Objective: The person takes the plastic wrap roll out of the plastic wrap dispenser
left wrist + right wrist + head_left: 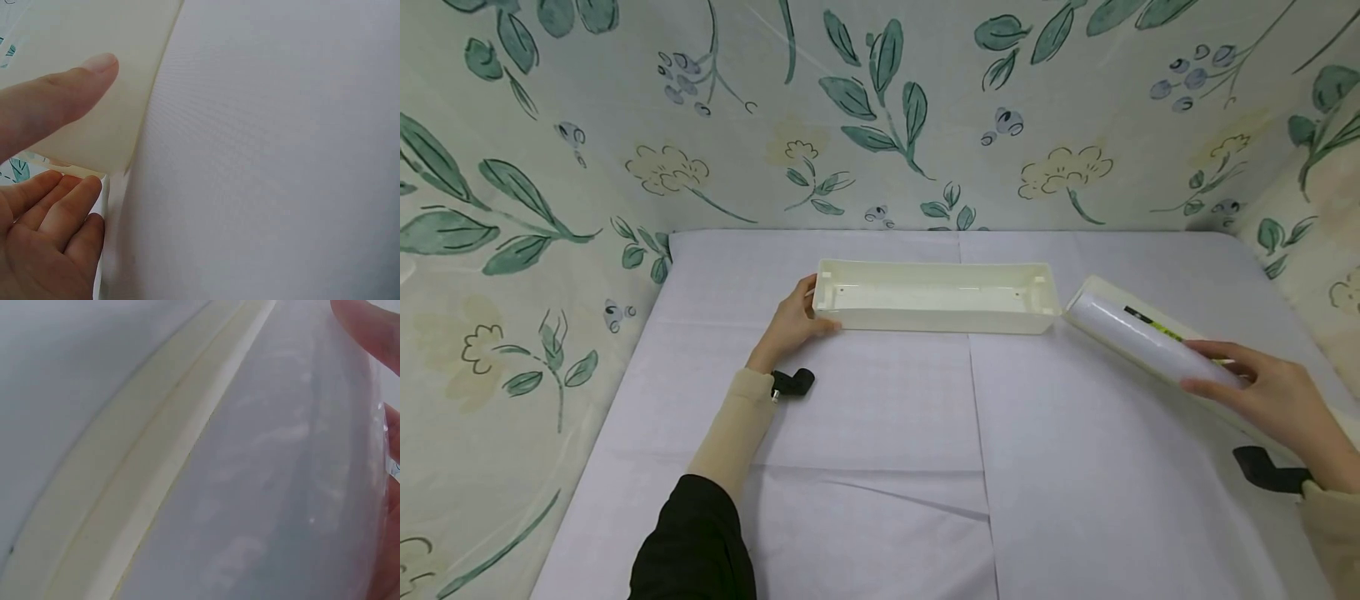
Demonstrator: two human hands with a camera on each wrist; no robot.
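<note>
A long cream plastic trough (pixel 925 321) lies across the white cloth, its open side facing up. My left hand (pixel 792 327) grips its left end, the thumb (pixel 75 87) along the front wall and the other fingers around the end. On the right, my right hand (pixel 1277 396) holds a roll of clear plastic film (pixel 1138 333) with a black and yellow label (pixel 1152 323). The roll lies slantwise in a second cream piece (pixel 1096 285), whose near corner is close by the trough's right end; whether they touch I cannot tell. In the right wrist view its pale edge (pixel 125 487) runs beside the roll.
A white cloth (pixel 865 417) with fold creases covers the table. Leaf-and-flower patterned fabric (pixel 887 167) hangs behind and at both sides. Black wrist pieces (pixel 793 382) sit at both cuffs.
</note>
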